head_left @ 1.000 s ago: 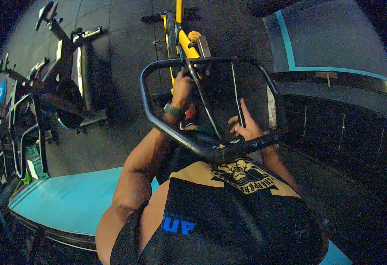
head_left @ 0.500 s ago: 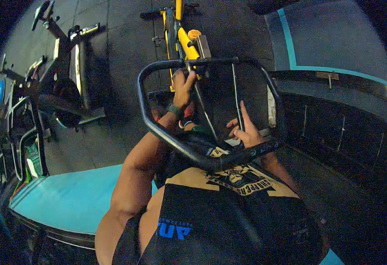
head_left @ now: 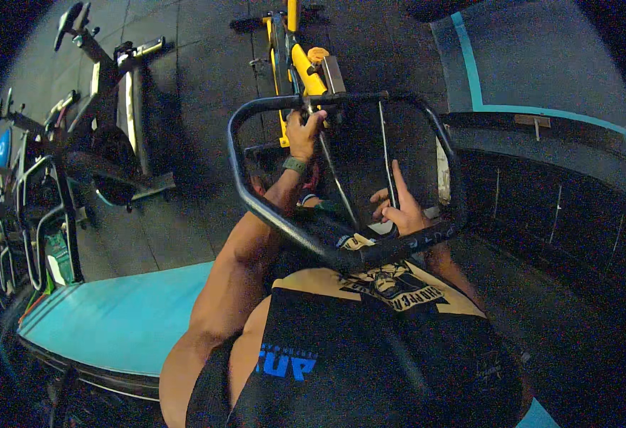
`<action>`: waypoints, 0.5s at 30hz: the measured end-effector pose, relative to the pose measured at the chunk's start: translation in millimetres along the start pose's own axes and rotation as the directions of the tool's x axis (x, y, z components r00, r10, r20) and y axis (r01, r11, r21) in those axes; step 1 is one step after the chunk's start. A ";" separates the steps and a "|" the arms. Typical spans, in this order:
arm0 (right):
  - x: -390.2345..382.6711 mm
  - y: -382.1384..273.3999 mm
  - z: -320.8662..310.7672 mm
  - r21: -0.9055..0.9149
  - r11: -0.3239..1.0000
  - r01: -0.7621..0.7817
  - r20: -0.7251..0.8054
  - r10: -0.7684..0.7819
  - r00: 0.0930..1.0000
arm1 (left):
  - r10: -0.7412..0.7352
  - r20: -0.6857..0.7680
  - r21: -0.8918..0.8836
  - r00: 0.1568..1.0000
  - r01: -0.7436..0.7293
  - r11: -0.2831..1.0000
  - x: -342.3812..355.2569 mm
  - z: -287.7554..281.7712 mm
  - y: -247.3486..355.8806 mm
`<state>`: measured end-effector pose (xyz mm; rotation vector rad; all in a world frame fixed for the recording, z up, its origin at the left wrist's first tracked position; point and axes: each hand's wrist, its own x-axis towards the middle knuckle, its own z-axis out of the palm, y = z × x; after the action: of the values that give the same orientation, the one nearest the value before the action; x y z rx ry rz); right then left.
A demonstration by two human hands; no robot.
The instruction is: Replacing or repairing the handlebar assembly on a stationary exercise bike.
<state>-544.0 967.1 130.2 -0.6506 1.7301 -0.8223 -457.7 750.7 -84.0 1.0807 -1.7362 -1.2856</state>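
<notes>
A black tubular frame (head_left: 249, 192) in a rounded loop spans the area in front of my chest. Two thin metal rods run inside it from the far bar toward me. My left hand (head_left: 304, 135) is inside the loop at the far bar, beside the upper end of the left rod (head_left: 336, 178). Its fingers are bent, with the thumb toward the right; what they close on is hidden. My right hand (head_left: 406, 214) is closed around the dark lower part of the right rod (head_left: 386, 146), thumb over it and index finger stretched along it.
Beyond the loop stands a yellow and black machine (head_left: 304, 68) on the dark tiled floor (head_left: 206, 85). Exercise bikes (head_left: 99, 114) line the left. A turquoise padded surface (head_left: 113, 314) lies at lower left. A dark ledge with a turquoise stripe (head_left: 468, 64) is at right.
The whole view has shifted slightly, with the loop appearing a little farther right. My left wrist has turned a little and its fingers are more bent. The right hand keeps its pose.
</notes>
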 end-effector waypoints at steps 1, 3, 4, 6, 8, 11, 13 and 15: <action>-0.4 1.9 -1.5 0.001 1.000 0.003 -0.009 -0.003 1.000 | 0.007 0.005 -0.004 1.000 -0.007 1.000 -0.3 1.2 5.3; 1.7 1.3 -3.4 -0.060 0.997 -0.053 -0.004 0.053 0.999 | 0.181 0.001 -0.039 0.983 -0.181 0.983 1.2 -5.9 23.5; 0.4 -0.6 -2.0 -0.065 0.997 -0.044 0.002 0.044 0.999 | 0.185 -0.009 -0.036 0.983 -0.185 0.982 0.8 -4.9 18.1; 1.1 -3.5 1.0 -0.001 1.000 -0.012 0.016 0.012 1.000 | 0.060 -0.008 -0.349 0.998 -0.059 0.935 1.0 0.1 -2.6; 0.1 4.8 -0.8 0.006 1.000 -0.015 -0.015 0.015 1.000 | -0.092 0.088 -0.304 0.992 0.115 0.946 5.2 -11.7 36.3; -0.2 1.8 0.0 0.005 1.000 -0.028 -0.019 0.028 0.999 | -0.099 0.114 -0.242 0.989 0.124 0.962 4.3 -16.9 41.1; 0.9 2.5 0.9 0.003 0.999 -0.036 -0.009 0.036 0.999 | 0.014 0.006 -0.126 1.000 -0.013 0.992 -2.1 -9.4 19.4; 2.9 10.1 -0.3 0.030 1.000 0.002 -0.008 -0.002 1.000 | 0.172 -0.019 0.021 0.985 -0.172 0.985 1.6 -5.5 12.5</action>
<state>-545.4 971.1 120.6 -0.6301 1.7211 -0.8518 -456.0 749.1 -70.5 0.9288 -1.7874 -1.1494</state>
